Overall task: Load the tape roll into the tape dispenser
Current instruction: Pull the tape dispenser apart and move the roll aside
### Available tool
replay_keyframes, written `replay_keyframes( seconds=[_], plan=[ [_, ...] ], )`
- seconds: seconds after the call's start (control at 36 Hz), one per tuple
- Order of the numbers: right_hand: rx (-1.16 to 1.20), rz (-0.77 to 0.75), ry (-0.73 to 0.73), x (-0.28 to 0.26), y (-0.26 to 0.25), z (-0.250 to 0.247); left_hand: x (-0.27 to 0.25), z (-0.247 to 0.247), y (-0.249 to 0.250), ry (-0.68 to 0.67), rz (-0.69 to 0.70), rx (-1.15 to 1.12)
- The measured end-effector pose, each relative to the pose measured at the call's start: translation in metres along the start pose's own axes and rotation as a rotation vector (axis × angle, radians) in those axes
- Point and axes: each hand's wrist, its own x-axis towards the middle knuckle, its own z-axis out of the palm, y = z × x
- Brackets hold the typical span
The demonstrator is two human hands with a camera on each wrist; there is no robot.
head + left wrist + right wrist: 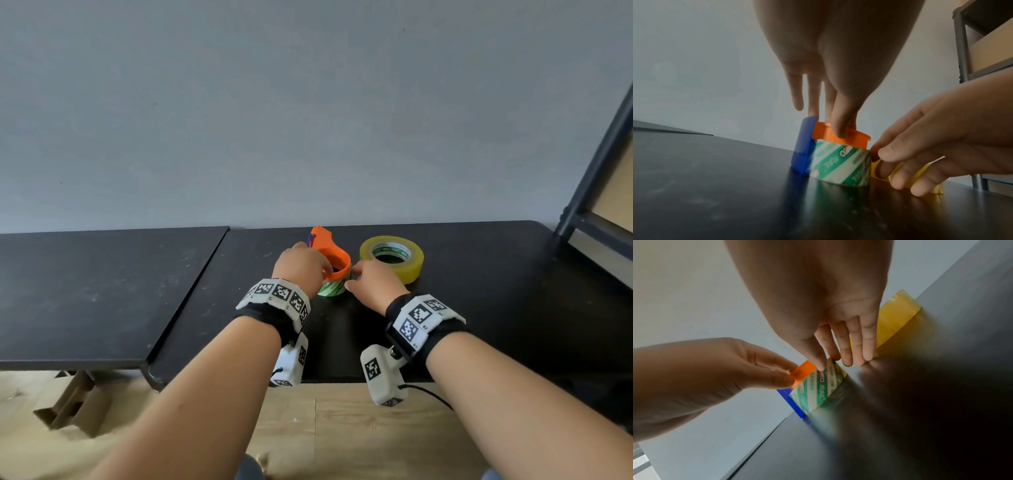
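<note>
Head view misses dispenser's blue guard [802, 149]

Dispenser [330, 251] sits on the tape roll [333, 287], both on the table [479, 308] — spare roll [392, 257] just right; my hands [301, 263] flank the dispenser.

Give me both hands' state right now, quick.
Left hand: pinching the orange tape dispenser rim.
Right hand: open, fingertips against the green-and-white tape roll, no grip.
</note>
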Motion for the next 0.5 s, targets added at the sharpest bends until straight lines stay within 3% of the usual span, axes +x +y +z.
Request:
replay_keyframes(
  seconds=[0.31, 0.5],
  plan=[
    [0.284, -0.049, 0.119, -0.003, -0.005, -0.01, -0.001, -0.022, 0.0, -0.07, -0.074, -0.104],
    [0.431, -0.056, 0.193, 0.003, -0.015, -0.017, -0.004, -0.017, 0.004, -0.013, -0.112, -0.387]
  ],
)
